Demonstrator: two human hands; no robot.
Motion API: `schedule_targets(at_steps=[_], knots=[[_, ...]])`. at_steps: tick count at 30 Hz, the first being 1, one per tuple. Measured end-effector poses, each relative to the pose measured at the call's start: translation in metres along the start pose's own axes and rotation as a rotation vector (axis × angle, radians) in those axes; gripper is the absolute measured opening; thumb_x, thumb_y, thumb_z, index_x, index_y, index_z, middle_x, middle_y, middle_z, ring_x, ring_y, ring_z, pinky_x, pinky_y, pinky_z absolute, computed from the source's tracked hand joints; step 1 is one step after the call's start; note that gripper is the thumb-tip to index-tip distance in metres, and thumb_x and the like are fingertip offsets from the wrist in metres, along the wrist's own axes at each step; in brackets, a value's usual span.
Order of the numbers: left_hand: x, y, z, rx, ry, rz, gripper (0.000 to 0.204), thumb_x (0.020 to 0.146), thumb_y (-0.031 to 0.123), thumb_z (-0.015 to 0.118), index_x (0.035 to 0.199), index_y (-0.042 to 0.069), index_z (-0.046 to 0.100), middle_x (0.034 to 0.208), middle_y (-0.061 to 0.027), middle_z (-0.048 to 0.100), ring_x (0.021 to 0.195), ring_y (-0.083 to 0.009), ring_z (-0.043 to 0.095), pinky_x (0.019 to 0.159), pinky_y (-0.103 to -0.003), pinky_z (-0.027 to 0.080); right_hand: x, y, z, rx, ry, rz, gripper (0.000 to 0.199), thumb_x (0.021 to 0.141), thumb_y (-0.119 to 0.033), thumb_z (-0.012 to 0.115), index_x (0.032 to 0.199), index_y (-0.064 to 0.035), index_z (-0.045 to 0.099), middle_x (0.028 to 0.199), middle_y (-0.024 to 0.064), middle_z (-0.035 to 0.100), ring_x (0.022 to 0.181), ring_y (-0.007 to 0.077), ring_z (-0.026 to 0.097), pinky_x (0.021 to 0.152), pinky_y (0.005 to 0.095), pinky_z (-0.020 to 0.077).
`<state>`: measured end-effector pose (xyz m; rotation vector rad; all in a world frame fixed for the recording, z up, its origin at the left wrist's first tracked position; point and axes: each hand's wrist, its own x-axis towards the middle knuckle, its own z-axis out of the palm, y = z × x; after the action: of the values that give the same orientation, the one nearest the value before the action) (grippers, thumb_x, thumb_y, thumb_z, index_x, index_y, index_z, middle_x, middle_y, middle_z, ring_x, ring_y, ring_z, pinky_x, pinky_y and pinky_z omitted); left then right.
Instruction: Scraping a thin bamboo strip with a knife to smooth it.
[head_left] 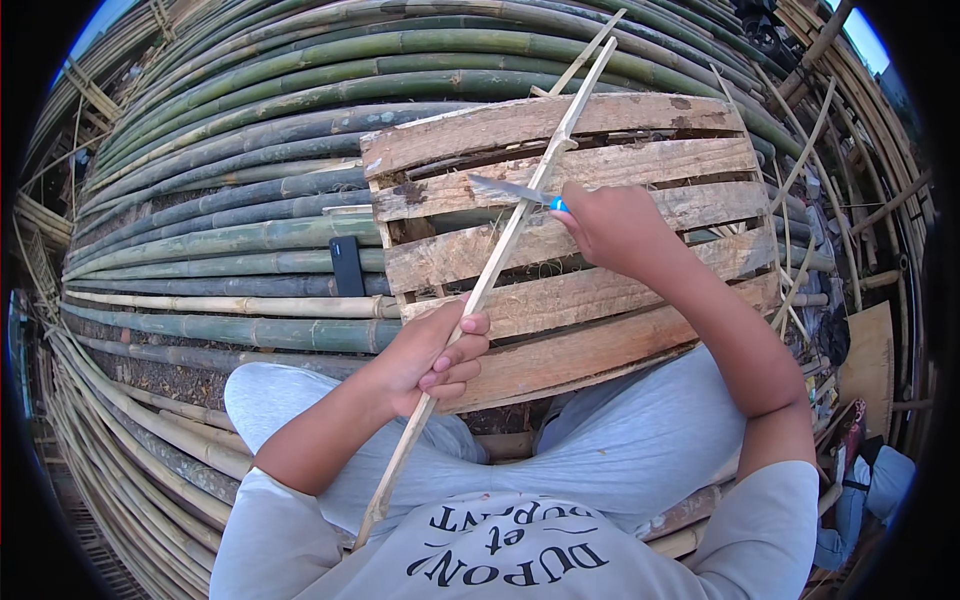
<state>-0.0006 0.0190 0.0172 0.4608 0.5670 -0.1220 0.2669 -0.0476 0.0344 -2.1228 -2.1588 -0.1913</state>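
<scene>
A long split bamboo strip slants from my lap up across a wooden slatted pallet. My left hand is wrapped round its lower half, fingers closed. In my right hand is a knife with a blue handle, mostly hidden by the fist. The blade points left and lies across the strip, above my left hand. A knot sticks out on the strip a little beyond the blade. Thin shavings lie on the slats near the strip.
Many bamboo poles lie side by side beyond and left of the pallet. A dark phone rests on them. Another bamboo strip pokes past the pallet's far edge. Loose sticks and blue cloth are at right.
</scene>
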Motion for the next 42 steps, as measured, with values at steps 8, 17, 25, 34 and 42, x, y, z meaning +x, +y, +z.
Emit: schedule_targets(at_steps=[8, 17, 25, 34, 42], knots=[[0.001, 0.003, -0.005, -0.035, -0.008, 0.023, 0.034, 0.107, 0.035, 0.031, 0.081, 0.016, 0.042, 0.049, 0.0064, 0.033, 0.032, -0.0029, 0.025, 0.028, -0.018, 0.017, -0.001, -0.015, -0.008, -0.006, -0.105, -0.140, 0.028, 0.100, -0.031, 0.050, 0.086, -0.0070, 0.053, 0.057, 0.0117, 0.059, 0.053, 0.0333, 0.061, 0.050, 0.0459, 0.0470], [0.002, 0.001, -0.006, -0.174, -0.097, -0.005, 0.028, 0.106, 0.024, 0.032, 0.082, 0.016, 0.043, 0.048, 0.0061, 0.033, 0.032, -0.0025, 0.026, 0.027, -0.018, 0.015, -0.005, -0.005, 0.003, 0.070, -0.029, -0.122, 0.027, 0.097, -0.032, 0.055, 0.088, -0.0064, 0.052, 0.055, 0.0113, 0.058, 0.051, 0.0339, 0.060, 0.049, 0.0451, 0.0462], [0.007, -0.001, -0.011, -0.139, -0.127, 0.112, 0.038, 0.108, 0.038, 0.027, 0.090, 0.009, 0.045, 0.053, 0.0000, 0.040, 0.035, -0.0052, 0.032, 0.029, -0.019, 0.023, -0.008, -0.023, 0.002, 0.110, -0.010, -0.028, 0.029, 0.099, -0.033, 0.051, 0.087, -0.0064, 0.052, 0.056, 0.0121, 0.059, 0.051, 0.0343, 0.061, 0.048, 0.0444, 0.0457], [0.007, -0.006, 0.002, 0.323, 0.140, 0.166, 0.037, 0.106, 0.046, 0.029, 0.096, 0.014, 0.044, 0.061, 0.0055, 0.030, 0.047, -0.0038, 0.025, 0.039, -0.020, 0.019, -0.028, -0.057, -0.001, 0.176, 0.108, -0.179, 0.024, 0.096, -0.027, 0.056, 0.088, -0.0064, 0.050, 0.056, 0.0091, 0.055, 0.049, 0.0304, 0.059, 0.043, 0.0412, 0.0441], [0.003, -0.007, 0.012, 0.389, 0.150, 0.139, 0.038, 0.105, 0.050, 0.030, 0.092, 0.015, 0.039, 0.061, 0.0068, 0.027, 0.046, -0.0049, 0.021, 0.040, -0.023, 0.015, -0.021, -0.047, 0.013, 0.096, 0.052, -0.226, 0.031, 0.090, -0.035, 0.064, 0.088, -0.0068, 0.051, 0.056, 0.0067, 0.055, 0.047, 0.0255, 0.059, 0.043, 0.0377, 0.0450]])
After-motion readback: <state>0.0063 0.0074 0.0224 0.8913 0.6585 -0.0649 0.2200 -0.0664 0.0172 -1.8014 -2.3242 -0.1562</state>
